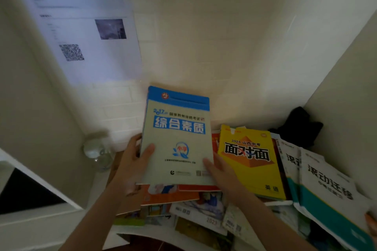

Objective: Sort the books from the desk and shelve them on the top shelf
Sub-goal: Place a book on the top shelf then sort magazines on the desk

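1. Blue book point(177, 134): held up off the pile, cover toward the camera, top edge tipped to the wall. Prob. raised so the title can be read for sorting.
2. Left hand point(132, 161): grips the blue book's lower-left edge, thumb on the cover, fingers behind; carries the weight.
3. Right hand point(220, 171): at the blue book's lower-right corner, fingers lying fairly straight on the cover; whether they curl round the edge cannot be told. Likely steadies.
4. Yellow book point(253, 161): flat, just right of the blue book, cover up; not yet sorted.
5. White-teal books point(326, 181): right of the yellow book, overlapping, slanted.
6. Orange book point(169, 193): under the blue book, atop a loose pile w/ mixed covers.
7. Desk point(114, 234): white edge below-left of the blue book.
8. Jar point(98, 151): clear, left of the blue book, by the wall.
9. Shelf not in view; shelving judged barely begun.
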Motion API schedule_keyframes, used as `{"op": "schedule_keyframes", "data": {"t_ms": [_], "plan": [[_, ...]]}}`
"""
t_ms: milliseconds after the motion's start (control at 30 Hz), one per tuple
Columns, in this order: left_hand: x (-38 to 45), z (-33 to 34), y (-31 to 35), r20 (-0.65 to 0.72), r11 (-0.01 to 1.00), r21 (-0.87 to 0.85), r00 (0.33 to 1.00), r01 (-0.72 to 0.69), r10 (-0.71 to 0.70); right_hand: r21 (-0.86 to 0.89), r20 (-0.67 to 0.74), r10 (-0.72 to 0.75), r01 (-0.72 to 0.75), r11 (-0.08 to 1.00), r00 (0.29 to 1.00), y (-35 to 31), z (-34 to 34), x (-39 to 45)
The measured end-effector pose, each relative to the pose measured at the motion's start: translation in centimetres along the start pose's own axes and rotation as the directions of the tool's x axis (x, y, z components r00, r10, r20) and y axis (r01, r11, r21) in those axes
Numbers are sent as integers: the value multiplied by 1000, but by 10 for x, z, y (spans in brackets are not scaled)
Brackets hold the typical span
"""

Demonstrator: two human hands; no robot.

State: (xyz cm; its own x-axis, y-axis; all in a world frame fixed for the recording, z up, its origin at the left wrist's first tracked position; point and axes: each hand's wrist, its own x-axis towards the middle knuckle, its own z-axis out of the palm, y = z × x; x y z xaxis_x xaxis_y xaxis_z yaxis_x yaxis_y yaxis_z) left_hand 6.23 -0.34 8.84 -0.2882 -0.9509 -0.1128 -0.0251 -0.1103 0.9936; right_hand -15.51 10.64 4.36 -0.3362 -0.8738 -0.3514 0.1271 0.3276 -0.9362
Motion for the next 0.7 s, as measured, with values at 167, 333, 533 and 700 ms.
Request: {"op": "schedule_keyframes", "data": {"t_ms": [167,333,533,700], "plan": [[-3,75,25,147,999,23,989,24,-27,323,-72,0,23,946,997,-30,-67,-38],[-16,208,-7,346,991,63,929,118,-133,121,-342,-7,52,991,940,-8,-182,-100],[-64,337,-37,534,960,219,802,173,-266,50,-600,93,-79,996,795,44,-291,-165],[-72,398,-54,557,925,379,790,30,-254,39,-608,102,-99,994,788,68,-343,-173]]}}
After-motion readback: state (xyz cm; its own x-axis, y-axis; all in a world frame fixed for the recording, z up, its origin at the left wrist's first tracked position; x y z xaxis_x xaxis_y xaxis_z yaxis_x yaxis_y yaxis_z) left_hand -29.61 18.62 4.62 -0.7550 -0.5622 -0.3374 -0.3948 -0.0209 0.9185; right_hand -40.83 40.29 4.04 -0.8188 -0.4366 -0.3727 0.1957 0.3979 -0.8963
